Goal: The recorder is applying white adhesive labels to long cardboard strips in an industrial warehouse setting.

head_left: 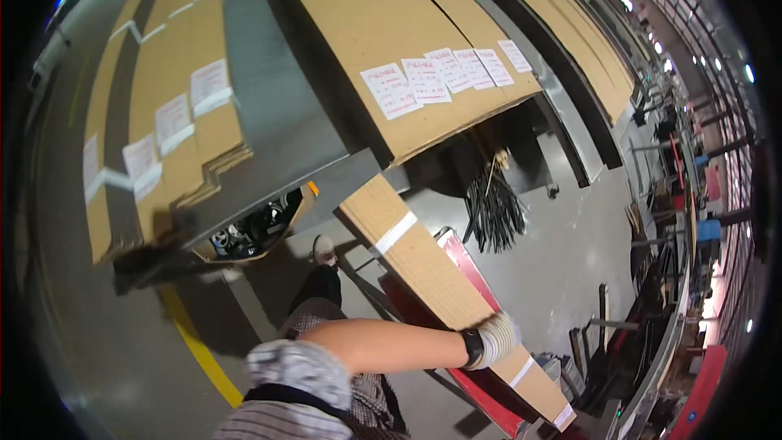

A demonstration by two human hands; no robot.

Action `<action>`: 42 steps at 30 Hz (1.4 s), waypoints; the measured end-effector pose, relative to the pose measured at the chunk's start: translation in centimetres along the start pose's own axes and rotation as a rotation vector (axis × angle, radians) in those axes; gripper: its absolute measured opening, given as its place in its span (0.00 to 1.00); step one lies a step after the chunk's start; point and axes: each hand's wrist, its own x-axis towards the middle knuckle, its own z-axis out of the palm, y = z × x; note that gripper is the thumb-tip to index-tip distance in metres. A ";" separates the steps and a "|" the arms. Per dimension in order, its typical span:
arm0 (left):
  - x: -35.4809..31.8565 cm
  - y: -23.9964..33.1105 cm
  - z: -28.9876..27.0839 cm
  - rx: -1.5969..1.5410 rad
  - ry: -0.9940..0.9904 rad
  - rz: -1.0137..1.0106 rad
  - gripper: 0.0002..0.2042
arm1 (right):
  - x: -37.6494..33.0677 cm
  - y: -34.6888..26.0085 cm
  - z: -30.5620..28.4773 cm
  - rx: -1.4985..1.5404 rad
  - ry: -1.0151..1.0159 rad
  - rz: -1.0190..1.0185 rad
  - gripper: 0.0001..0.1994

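Note:
My left hand [497, 341], in a pale knitted glove with a dark watch at the wrist, reaches across to the right. It grips a long narrow cardboard carton [436, 269] near its lower end; the fingertips are partly hidden. White bands of tape cross the carton in several places. The carton slants from the centre toward the lower right, above a red surface [476, 273]. Its upper end lies close to the corner of a dark grey table. My right hand is out of the picture.
Large flat cardboard packs with white labels [391, 91] lie on the grey table [277, 73]. Below its edge is an open box of black parts [257, 228]. A bundle of thin black strips [495, 208] hangs under the stack. Racks and metal parts crowd the right side.

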 end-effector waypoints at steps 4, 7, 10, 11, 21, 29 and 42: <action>0.0 3.7 -4.3 -0.249 -0.352 0.293 0.15 | 0.3 3.6 -3.7 0.375 -0.191 0.094 0.40; -6.4 4.9 -3.4 -0.561 -0.513 0.262 0.32 | 1.7 -0.1 -6.0 0.427 -0.304 0.056 0.33; -15.4 6.5 -5.2 -0.427 -0.206 0.266 0.46 | 1.1 -10.5 -6.2 0.190 -0.374 -0.050 0.31; -17.9 5.4 -3.6 -0.546 -0.037 0.297 0.45 | 0.4 -15.0 -6.2 0.096 -0.437 -0.111 0.30; -28.7 5.1 5.7 -1.102 0.638 -0.049 0.63 | -31.5 -5.9 14.4 -0.316 -1.373 -0.166 0.24; -24.5 -0.7 1.5 -1.416 0.792 0.031 0.50 | -23.5 2.8 19.4 0.031 -1.282 0.497 0.22; -5.2 12.1 -9.8 -0.222 -0.115 0.270 0.39 | -10.4 -15.4 2.6 -0.287 -0.785 0.039 0.24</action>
